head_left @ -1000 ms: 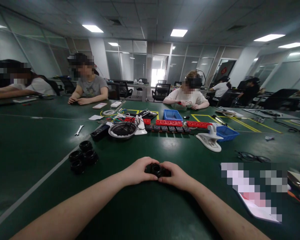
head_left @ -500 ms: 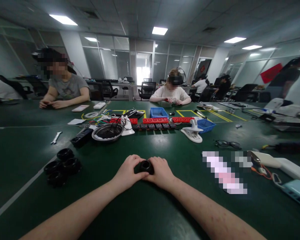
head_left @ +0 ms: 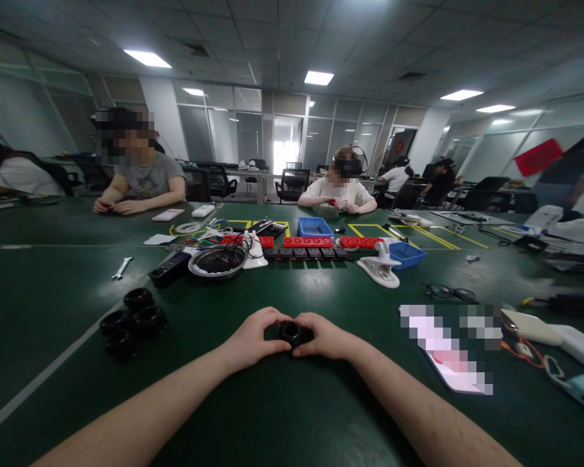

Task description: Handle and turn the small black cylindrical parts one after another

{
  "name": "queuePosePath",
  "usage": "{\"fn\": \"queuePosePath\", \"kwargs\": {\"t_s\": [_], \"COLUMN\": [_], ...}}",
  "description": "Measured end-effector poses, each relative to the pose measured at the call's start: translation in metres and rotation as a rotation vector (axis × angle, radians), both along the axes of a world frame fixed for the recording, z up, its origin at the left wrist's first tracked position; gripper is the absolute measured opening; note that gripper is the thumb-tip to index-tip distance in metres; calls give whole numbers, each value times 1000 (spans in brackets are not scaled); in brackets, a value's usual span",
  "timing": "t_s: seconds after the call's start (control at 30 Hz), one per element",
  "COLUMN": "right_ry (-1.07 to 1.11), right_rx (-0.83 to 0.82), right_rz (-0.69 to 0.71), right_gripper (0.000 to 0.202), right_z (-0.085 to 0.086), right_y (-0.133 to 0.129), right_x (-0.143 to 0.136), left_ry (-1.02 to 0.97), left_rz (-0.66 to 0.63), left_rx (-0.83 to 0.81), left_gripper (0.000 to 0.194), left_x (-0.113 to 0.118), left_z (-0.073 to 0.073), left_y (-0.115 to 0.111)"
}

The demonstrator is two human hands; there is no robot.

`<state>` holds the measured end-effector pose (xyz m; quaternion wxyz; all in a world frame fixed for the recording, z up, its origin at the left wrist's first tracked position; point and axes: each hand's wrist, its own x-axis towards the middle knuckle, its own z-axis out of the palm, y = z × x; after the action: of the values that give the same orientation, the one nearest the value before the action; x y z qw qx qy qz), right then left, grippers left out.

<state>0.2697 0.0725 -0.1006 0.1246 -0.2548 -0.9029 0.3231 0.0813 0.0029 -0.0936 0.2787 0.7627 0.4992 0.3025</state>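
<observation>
A small black round part [head_left: 291, 333] with a hole in its top stands on the green table in front of me. My left hand [head_left: 255, 336] curves around its left side, fingertips at the far rim and thumb at the near side. From the right, my right hand [head_left: 327, 336] pinches the same part with thumb and fingers, and a dark gap shows between its palm and the part. Farther left, several similar black round parts [head_left: 137, 321] stand in a cluster.
A phone [head_left: 460, 379] and glasses [head_left: 451, 293] lie to the right. Beyond my hands are a metal bowl [head_left: 209, 271], red power strips [head_left: 308, 242], white clip stands [head_left: 380, 269] and blue bins [head_left: 315, 227]. A wrench [head_left: 122, 268] lies left. Two people sit across the table.
The whole view has shifted slightly, so the table appears lower and farther right. My right palm has drawn back a little from the black part, while its fingertips stay at it.
</observation>
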Motion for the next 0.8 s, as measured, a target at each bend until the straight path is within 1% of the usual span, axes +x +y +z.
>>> {"fn": "queuePosePath", "kwargs": {"t_s": [0.07, 0.13, 0.17, 0.23, 0.3, 0.37, 0.43, 0.5, 0.53, 0.6, 0.63, 0.7, 0.8], "right_ry": [-14, -34, -44, -63, -74, -82, -52, 0, 18, 18, 8, -11, -34], "right_rx": [-4, 14, 35, 100, 180, 254, 266, 194, 135, 17, -31, -81, -66], "right_rz": [-21, -89, -142, -261, -365, -423, -382, -252, -175, -56, -24, -27, -141], "right_gripper": [29, 31, 33, 35, 33, 30, 34, 46, 49, 42, 36, 29, 28], "right_z": [0, -3, -5, -10, -16, -18, -17, -12, -8, -1, 2, 4, -2], "right_y": [-1, -3, -6, -12, -18, -23, -24, -21, -19, -13, -11, -8, -8], "right_x": [0, -3, -5, -10, -16, -18, -17, -12, -9, -2, 1, 4, 2], "left_ry": [-4, -13, -13, 12, 31, 37, 33, 26, 25, 26, 25, 19, 20], "left_rz": [-2, 27, 55, 159, 263, 308, 284, 219, 177, 94, 57, 18, 36], "left_rx": [39, 69, 70, 65, 68, 73, 72, 61, 52, 37, 29, 17, 14], "left_gripper": [32, 33, 32, 32, 32, 32, 33, 34, 34, 35, 35, 36, 37], "left_x": [2, 6, 8, 13, 17, 18, 17, 14, 11, 7, 6, 4, 6], "left_z": [-2, -4, -5, -8, -10, -11, -11, -10, -9, -6, -5, -4, -5], "left_y": [-1, -3, -4, -5, -6, -7, -7, -8, -8, -7, -7, -6, -6]}}
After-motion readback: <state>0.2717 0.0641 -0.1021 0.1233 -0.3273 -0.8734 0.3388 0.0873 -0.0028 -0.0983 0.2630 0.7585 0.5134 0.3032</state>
